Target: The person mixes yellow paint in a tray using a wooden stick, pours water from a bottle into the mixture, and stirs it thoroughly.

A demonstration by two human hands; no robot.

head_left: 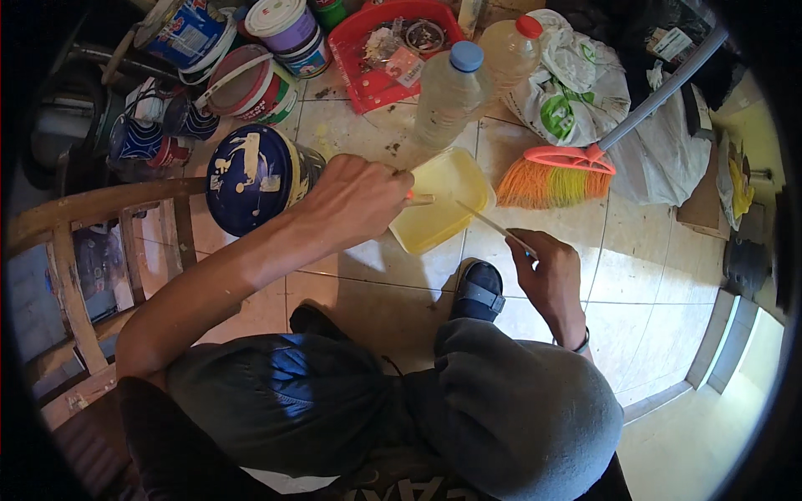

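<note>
The left hand [365, 196] was curled round a small tool [424, 199], its kind unclear, above the yellow tub [434, 174]; the right hand [548, 273] pinched a thin stick [494, 225], its far tip over the tub's right side. The tub sat on the tiled floor [639, 271], near a blue-capped bottle [449, 102]

A big bucket [242, 196] has a dark blue lid with pale splashes on it. Up top is a red dustpan [361, 77] with bits of trash in it. Two clear bottles stand near it, one [447, 104] with a blue cap and one [505, 54] with a red cap. A broom [553, 182] has orange and yellow bristles and a grey stick. A white bag [597, 88] with green marks sits behind it. A wooden frame [77, 292] with slats is on the left.
</note>
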